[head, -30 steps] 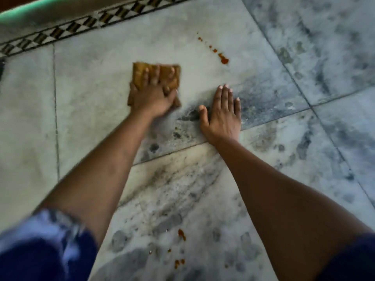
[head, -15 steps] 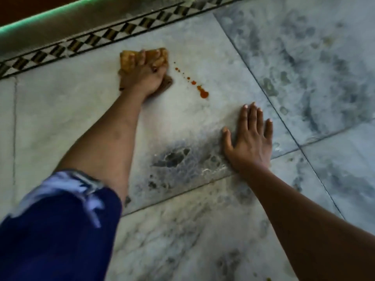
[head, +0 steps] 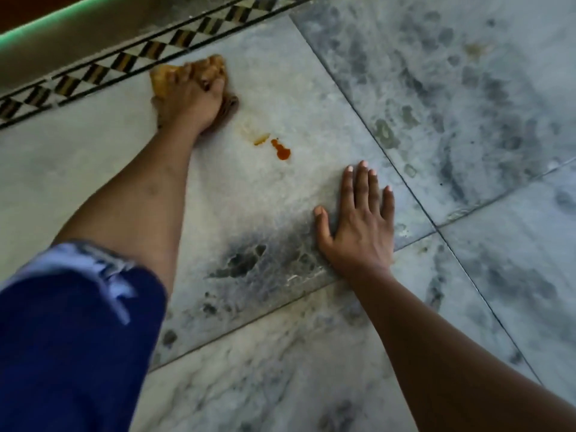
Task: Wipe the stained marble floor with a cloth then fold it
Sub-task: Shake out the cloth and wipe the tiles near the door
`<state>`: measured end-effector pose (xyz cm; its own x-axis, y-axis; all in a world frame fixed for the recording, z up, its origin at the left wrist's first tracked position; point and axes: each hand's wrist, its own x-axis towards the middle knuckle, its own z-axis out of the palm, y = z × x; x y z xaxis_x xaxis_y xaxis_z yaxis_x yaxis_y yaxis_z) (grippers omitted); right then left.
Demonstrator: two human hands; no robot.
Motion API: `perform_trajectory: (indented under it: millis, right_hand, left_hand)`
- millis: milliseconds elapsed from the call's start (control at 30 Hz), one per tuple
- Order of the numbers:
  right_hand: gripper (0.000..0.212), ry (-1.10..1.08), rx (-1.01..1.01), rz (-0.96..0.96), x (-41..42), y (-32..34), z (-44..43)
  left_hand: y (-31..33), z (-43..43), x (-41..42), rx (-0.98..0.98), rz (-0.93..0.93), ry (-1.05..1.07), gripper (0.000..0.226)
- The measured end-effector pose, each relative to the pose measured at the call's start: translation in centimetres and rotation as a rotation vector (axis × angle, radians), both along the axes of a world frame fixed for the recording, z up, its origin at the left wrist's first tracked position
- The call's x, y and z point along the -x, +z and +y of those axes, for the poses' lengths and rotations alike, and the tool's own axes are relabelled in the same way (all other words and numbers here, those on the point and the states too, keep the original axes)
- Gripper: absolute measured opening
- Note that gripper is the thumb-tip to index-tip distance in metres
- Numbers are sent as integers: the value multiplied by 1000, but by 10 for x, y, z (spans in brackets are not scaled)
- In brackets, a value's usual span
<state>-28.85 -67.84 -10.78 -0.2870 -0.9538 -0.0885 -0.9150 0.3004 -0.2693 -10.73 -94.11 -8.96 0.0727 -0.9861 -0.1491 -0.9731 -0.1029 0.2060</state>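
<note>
A brownish-yellow cloth [head: 161, 80] lies bunched on the pale marble floor [head: 78, 157] at the upper left. My left hand [head: 194, 96] covers most of it, with fingers curled into its folds. Just right of that hand sits a red-orange stain [head: 282, 151] with a faint smeared streak [head: 260, 139] beside it. My right hand [head: 358, 226] lies flat on the floor further right and nearer me, fingers straight, holding nothing.
A black-and-white patterned border strip [head: 124, 62] runs behind the cloth, with a raised ledge [head: 62, 35] edged in green beyond it. Dark grey veining [head: 243, 263] marks the tile near my right hand. My blue sleeve [head: 71, 338] fills the lower left.
My left hand has pushed the cloth up and to the right across the small upper drops, leaving a faint smear; the cloth is now bunched. My right hand has stayed planted.
</note>
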Motion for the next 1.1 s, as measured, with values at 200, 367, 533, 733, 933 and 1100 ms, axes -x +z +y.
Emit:
perform_trajectory:
  millis: [200,367,533,733,933,1100]
  right_hand:
    - [76,-1,16,-12,0,1,0]
    - [76,-6,27,-9,0,-2,0]
    - [76,-2,40,-7,0,-3,1]
    - [75,-4,32,-13,0,-1,1]
    - [76,-6,26,-21,0,-2,1]
    - [76,-6,21,-17,0,-2,0]
  left_hand:
    - [-7,65,37,64,-42,-422,55]
    - [-9,72,-41,81,-26,-368,54]
    - [10,-14,2,-72,246,0,55]
    - [5,65,35,-69,279,-240,61]
    - [2,73,-13,-50,168,-273,49]
    - [-3,65,72,-58,151,-253,58]
